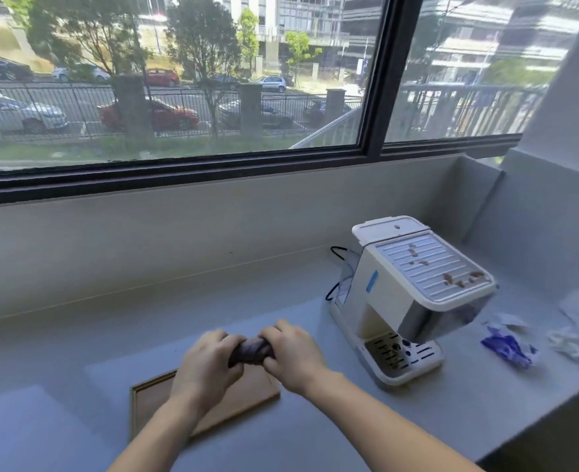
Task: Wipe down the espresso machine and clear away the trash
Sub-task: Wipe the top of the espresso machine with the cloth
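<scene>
Fingers of the left hand (206, 362) and right hand (291, 352) curl round opposite ends of a dark rolled cloth (252, 350). Its long axis runs left to right, over the far edge of a wooden tray (145, 403) on the desk (77, 335). The espresso machine (383, 301) stands to the right and a little farther back, so the right hand is nearer. Brown spots (451, 279) dot its ribbed top plate, which probably calls for a reach up and over. Trash, a crumpled blue wrapper (506, 347) and white paper (565, 342), lies beyond the machine, farther right.
</scene>
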`<state>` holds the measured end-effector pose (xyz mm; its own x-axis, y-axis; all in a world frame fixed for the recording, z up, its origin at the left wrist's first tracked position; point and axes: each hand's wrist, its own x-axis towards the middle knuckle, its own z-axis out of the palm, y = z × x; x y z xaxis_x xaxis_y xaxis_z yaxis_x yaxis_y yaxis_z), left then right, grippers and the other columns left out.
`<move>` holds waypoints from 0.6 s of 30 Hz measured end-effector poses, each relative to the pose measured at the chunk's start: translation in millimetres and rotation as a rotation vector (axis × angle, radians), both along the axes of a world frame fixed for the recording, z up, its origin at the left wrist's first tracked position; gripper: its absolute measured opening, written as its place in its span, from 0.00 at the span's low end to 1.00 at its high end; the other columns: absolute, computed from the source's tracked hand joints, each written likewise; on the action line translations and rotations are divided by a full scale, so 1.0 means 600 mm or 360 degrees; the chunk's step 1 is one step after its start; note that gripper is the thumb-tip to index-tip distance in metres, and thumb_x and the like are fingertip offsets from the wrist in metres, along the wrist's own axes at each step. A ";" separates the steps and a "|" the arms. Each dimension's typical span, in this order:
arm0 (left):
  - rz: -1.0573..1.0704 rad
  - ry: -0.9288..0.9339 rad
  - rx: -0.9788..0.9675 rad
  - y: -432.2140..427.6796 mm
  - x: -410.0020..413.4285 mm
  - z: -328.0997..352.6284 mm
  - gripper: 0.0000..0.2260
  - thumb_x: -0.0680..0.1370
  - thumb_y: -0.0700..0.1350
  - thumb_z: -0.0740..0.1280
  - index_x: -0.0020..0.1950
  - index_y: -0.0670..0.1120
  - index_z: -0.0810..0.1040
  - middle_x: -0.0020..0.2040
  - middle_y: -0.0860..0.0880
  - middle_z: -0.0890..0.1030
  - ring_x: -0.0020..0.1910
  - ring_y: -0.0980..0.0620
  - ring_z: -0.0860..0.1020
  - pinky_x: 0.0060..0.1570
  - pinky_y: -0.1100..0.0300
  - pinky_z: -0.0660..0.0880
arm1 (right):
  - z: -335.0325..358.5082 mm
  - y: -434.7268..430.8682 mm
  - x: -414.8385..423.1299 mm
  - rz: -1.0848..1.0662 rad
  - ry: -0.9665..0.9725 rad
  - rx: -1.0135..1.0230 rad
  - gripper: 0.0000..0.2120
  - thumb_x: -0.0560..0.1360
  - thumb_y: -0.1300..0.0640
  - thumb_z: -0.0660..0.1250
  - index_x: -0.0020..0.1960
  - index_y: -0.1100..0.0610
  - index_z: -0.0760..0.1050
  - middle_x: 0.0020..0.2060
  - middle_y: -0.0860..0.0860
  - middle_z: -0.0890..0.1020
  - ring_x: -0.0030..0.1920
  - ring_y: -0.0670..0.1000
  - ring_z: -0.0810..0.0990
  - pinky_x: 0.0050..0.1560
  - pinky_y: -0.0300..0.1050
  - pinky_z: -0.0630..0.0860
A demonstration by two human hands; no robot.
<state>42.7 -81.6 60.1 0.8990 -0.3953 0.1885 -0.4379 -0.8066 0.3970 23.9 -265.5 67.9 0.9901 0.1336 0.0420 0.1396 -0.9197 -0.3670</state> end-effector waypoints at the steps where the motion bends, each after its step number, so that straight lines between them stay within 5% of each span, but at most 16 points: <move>1: -0.0036 -0.0029 -0.0014 -0.013 0.000 0.013 0.17 0.69 0.45 0.72 0.58 0.53 0.80 0.47 0.50 0.78 0.52 0.46 0.75 0.45 0.54 0.71 | 0.012 -0.012 -0.007 -0.0031 -0.0025 0.0009 0.15 0.72 0.55 0.65 0.58 0.53 0.74 0.53 0.55 0.75 0.52 0.62 0.75 0.49 0.53 0.74; 9: -0.0162 -0.0346 -0.0293 -0.126 -0.020 0.136 0.13 0.68 0.39 0.75 0.51 0.50 0.81 0.41 0.54 0.78 0.42 0.48 0.74 0.39 0.54 0.73 | 0.141 -0.121 -0.055 -0.0203 -0.0375 0.0028 0.14 0.71 0.53 0.65 0.57 0.50 0.75 0.50 0.52 0.75 0.46 0.58 0.74 0.46 0.51 0.74; 18: -0.0184 -0.0597 -0.0412 -0.318 -0.034 0.259 0.13 0.69 0.41 0.75 0.51 0.49 0.81 0.43 0.52 0.80 0.44 0.47 0.75 0.43 0.56 0.72 | 0.264 -0.317 -0.074 -0.0218 -0.0657 0.0100 0.19 0.68 0.53 0.68 0.59 0.46 0.76 0.50 0.49 0.78 0.50 0.55 0.78 0.47 0.47 0.72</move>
<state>22.4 -272.1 215.2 0.7028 -0.3861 0.5975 -0.6708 -0.6394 0.3758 -20.2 -455.9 226.5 0.8970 -0.0134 0.4417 0.1646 -0.9175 -0.3620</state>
